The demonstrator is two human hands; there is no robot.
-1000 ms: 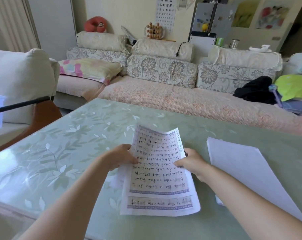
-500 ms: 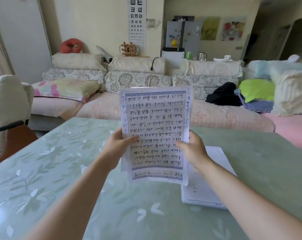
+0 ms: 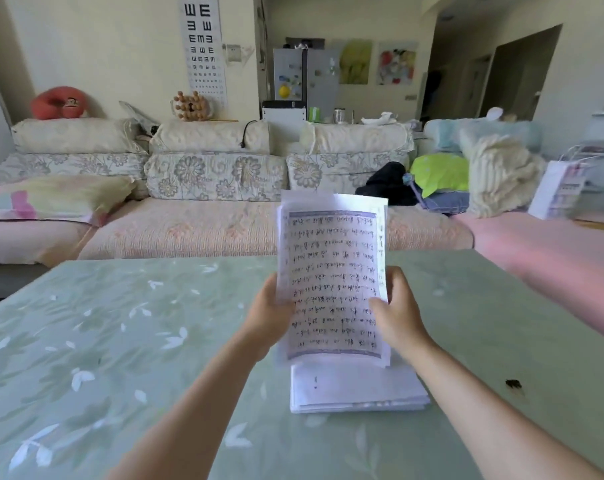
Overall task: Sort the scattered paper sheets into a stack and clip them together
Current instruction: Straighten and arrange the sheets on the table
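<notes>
Upright, a few sheets stood between both hands, bottom edge over the stack, which lay flat midway between the worktop's side edges; whether they touched was unclear. The left hand gripped the left margin. The right hand pinched the right margin, thumb in front, fingers behind. Such paper is probably light, floppy and quick to slide or crease, so holding both long edges low seemed wise. A small dark thing, perhaps the clip, lay towards the right edge.
</notes>
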